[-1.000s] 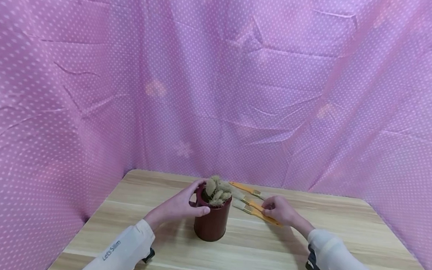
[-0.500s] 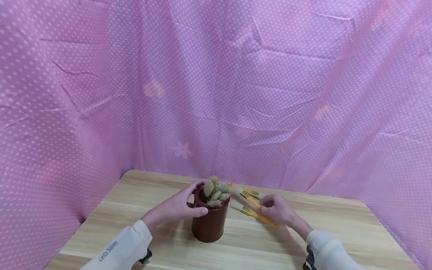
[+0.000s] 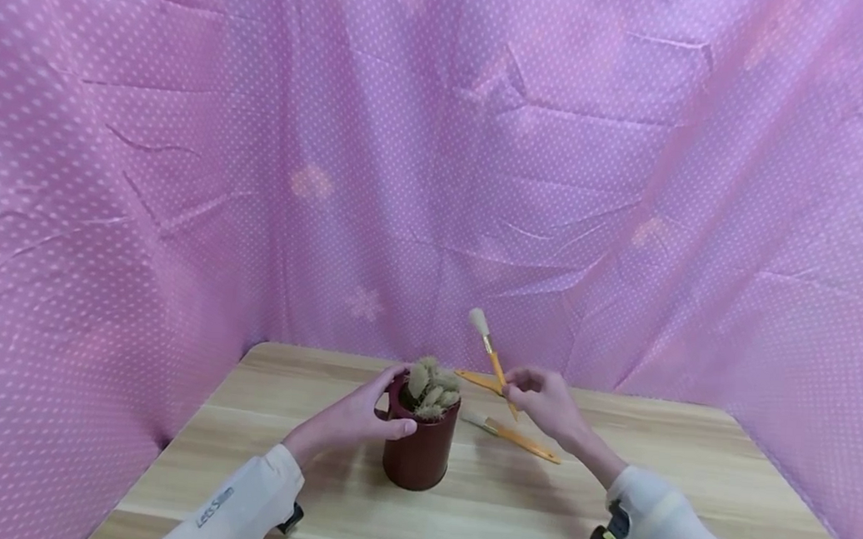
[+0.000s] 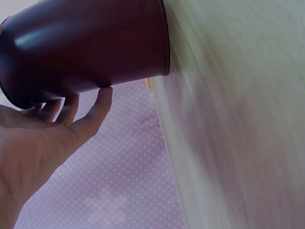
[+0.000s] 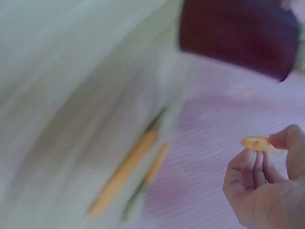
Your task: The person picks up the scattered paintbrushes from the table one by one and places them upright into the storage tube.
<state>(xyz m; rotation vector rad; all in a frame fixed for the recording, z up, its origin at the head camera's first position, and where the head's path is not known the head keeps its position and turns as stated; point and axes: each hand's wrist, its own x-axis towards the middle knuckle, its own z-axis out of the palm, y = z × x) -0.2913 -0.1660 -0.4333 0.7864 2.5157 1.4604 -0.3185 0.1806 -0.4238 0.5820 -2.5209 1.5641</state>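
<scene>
On the left, the left hand (image 3: 349, 414) is keeping its fingers and thumb curled around the upper part of the dark red pot (image 3: 416, 459), which is standing upright on the table (image 3: 474, 523) and holding fuzzy tan tufts (image 3: 432, 392), as before. Right of the pot, the rear brush (image 3: 476, 379) is lying flat, the lifted brush (image 3: 496, 364), no longer lying down as a second ago, is tilting bristles-up, and the nearer brush (image 3: 524, 443) is lying flat, while the right hand (image 3: 550, 405) is pinching the lifted one's orange handle.
</scene>
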